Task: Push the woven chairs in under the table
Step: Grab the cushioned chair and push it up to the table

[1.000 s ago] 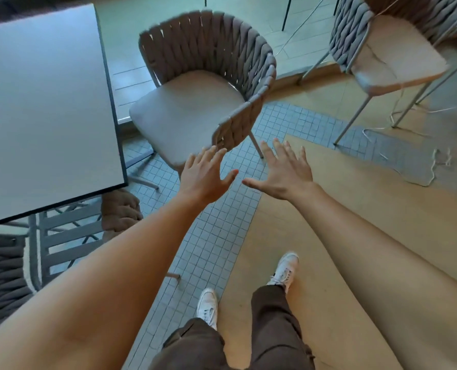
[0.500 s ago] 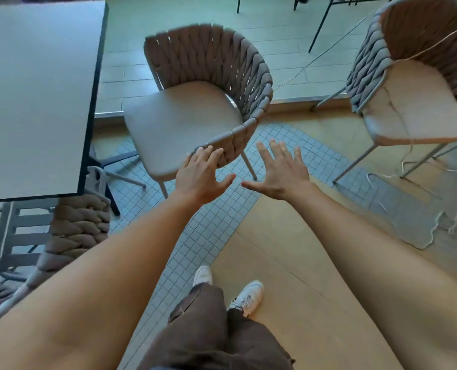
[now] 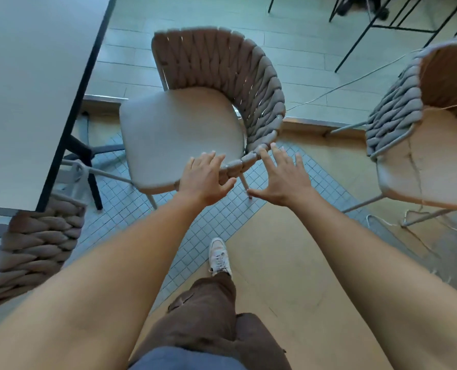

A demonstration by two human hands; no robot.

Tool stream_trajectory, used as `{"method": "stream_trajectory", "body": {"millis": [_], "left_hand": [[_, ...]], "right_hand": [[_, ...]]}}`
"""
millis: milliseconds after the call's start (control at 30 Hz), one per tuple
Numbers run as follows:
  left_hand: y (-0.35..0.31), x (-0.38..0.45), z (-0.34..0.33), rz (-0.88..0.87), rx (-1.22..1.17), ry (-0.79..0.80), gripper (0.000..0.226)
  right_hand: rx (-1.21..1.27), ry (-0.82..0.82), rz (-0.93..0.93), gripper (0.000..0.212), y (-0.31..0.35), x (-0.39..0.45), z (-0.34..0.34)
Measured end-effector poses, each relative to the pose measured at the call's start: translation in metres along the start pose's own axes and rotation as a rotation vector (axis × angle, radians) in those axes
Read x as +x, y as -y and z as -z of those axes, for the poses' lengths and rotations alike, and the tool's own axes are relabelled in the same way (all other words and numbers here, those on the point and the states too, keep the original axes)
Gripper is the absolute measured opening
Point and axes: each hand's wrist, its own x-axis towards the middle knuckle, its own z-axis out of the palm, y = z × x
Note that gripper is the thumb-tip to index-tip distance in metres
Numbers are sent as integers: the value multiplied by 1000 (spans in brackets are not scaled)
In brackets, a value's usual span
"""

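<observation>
The woven chair (image 3: pixel 195 113) in front of you has a curved back of thick grey-brown braided rope and a pale seat cushion, and it stands just beside the table (image 3: pixel 30 84), its seat clear of the tabletop. Your left hand (image 3: pixel 204 180), fingers spread and holding nothing, overlaps the near armrest. Your right hand (image 3: pixel 282 177), equally splayed, hovers just right of that armrest.

No readable text, label, brand, number or sign anywhere in view.
</observation>
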Motion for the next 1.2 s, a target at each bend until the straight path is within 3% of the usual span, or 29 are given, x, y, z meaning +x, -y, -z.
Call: {"method": "stream_trajectory", "body": {"millis": [367, 667, 1033, 1200], "left_hand": [[-21, 66, -9, 3, -71, 25, 74], [-47, 111, -50, 149, -83, 95, 77], [-95, 178, -104, 417, -36, 91, 64], [-90, 182, -113, 390, 37, 131, 51]], "right_hand": [[-144, 56, 147, 120, -55, 91, 8], [-275, 118, 447, 121, -101, 165, -11], [-600, 187, 1055, 76, -136, 273, -14], [-596, 268, 1098, 53, -121, 292, -20]]}}
